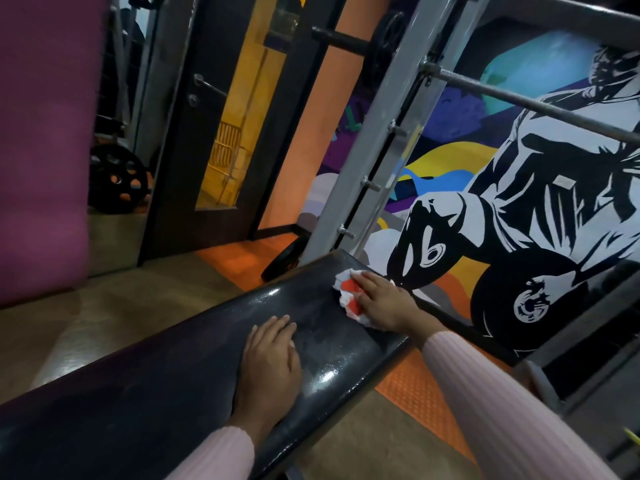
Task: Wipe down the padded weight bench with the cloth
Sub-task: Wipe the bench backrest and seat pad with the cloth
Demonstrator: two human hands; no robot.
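Black glossy vinyl covers the padded weight bench [194,344], a long rounded pad running from near left to far right. Midway along it the left hand [270,355] lies flat, fingers straight, holding nothing. Beyond it the pad shows a dull, streaky film. At the far end the right hand [379,303] presses straight fingers on a crumpled red-and-white cloth [348,294] near the pad's right edge. Judging by those streaks, wiping is under way, with the near length likely left.
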